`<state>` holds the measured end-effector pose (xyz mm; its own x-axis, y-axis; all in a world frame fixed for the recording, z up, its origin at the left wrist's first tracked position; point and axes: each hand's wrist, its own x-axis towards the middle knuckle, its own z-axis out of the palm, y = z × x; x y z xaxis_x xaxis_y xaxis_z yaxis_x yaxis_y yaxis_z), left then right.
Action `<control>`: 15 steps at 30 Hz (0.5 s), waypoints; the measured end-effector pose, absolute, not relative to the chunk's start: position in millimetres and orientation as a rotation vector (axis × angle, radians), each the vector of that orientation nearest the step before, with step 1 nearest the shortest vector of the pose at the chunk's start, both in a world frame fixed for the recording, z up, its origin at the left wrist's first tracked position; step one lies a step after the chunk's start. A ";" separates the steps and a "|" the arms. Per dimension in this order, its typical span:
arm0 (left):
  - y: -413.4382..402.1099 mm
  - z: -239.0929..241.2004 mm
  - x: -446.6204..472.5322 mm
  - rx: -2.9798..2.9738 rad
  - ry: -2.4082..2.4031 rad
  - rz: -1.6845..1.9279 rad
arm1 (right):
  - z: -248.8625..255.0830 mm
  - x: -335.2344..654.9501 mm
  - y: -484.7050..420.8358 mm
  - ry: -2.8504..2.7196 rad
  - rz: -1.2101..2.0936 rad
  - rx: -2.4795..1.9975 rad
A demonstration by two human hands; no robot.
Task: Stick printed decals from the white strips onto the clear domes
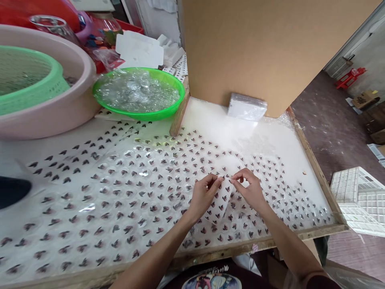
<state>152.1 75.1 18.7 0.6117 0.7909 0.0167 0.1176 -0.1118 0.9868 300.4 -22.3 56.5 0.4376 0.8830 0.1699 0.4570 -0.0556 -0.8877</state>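
Observation:
A white sticker sheet [220, 202] printed with small dark motifs hangs between my hands, above the table. My left hand [205, 193] pinches its upper left corner between thumb and fingers. At the upper right corner, my right hand [248, 188] has thumb and forefinger pressed together on a small dark sticker [231, 180]; whether it is off the sheet I cannot tell. Beneath and around both hands lie many clear round discs [164, 208], each bearing one small dark motif, spread in rows over the white tabletop [207, 116].
A green basket [177, 105] heaped with clear discs stands at the back left, beside a large pink tub [81, 116]. A stack of clear-wrapped sheets [247, 107] leans on a tall cardboard panel [255, 44]. Wooden strips [319, 176] edge the table. White crates [357, 200] sit right.

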 end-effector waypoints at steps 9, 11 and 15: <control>74.9 20.1 152.1 1.618 0.771 0.706 | 49.6 291.8 -1.5 -0.996 0.693 -1.564; 74.7 19.9 152.2 1.641 0.764 0.696 | 49.3 289.4 0.6 -0.979 0.754 -1.510; 74.6 20.5 152.4 1.684 0.751 0.682 | 57.2 312.6 1.9 -0.865 0.620 -1.498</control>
<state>152.4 74.6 20.5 0.6312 0.7734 0.0590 0.1330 -0.1829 0.9741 312.6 1.9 57.2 0.5766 0.8101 0.1065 0.1596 0.0162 -0.9871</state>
